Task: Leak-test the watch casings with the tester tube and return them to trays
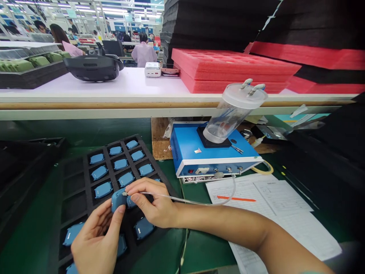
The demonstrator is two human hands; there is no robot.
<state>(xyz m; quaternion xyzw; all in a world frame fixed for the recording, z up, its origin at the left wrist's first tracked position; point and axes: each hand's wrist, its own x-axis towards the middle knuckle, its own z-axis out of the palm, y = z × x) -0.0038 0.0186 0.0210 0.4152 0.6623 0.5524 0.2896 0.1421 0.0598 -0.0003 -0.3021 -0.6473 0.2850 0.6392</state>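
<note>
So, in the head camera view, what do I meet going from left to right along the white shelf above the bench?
Green moulded parts in a black tray → dark plastic housing → small white box → smartphone → stacked red foam trays

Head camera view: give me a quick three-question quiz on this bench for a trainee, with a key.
1. True or false: the left hand holds a blue plastic housing above a black foam tray.
2. Fill in the blank: the right hand pinches a thin clear tube, which runs to the front of the ____.
3. Multiple choice: what stands on the blue metal box?
A. a clear plastic canister with a white lid
B. a red foam tray
C. a paper form

Key: 1 true; 2 blue metal box; 3 A.
</note>
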